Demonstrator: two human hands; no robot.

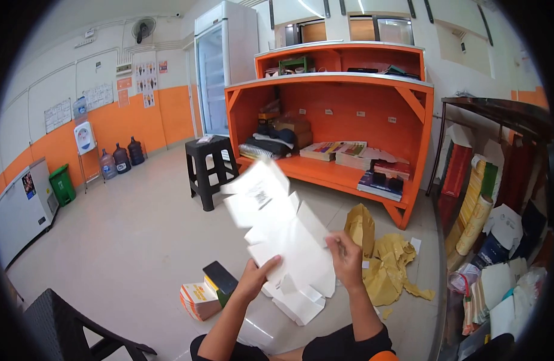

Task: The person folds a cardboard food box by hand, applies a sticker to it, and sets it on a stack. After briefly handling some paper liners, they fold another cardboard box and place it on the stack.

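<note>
A white unfolded cardboard box [289,234], with flaps, creases and a small printed patch near its top, is held up before me. My left hand [258,280] grips its lower left edge, thumb lying on top of the sheet. At the right edge, my right hand [346,256] pinches the card between thumb and fingers. On the floor close to my left hand stands a stack of white and orange printed cards or flat boxes [199,299]. A dark flat phone-like object [220,277] rests beside it on something green.
Crumpled brown paper [388,265] lies on the floor at right. A black stool [209,165] stands ahead, near an orange shelf unit [331,87] holding books. Rolls and papers crowd the right side under a dark table [499,114]. Another black stool [54,319] is at lower left.
</note>
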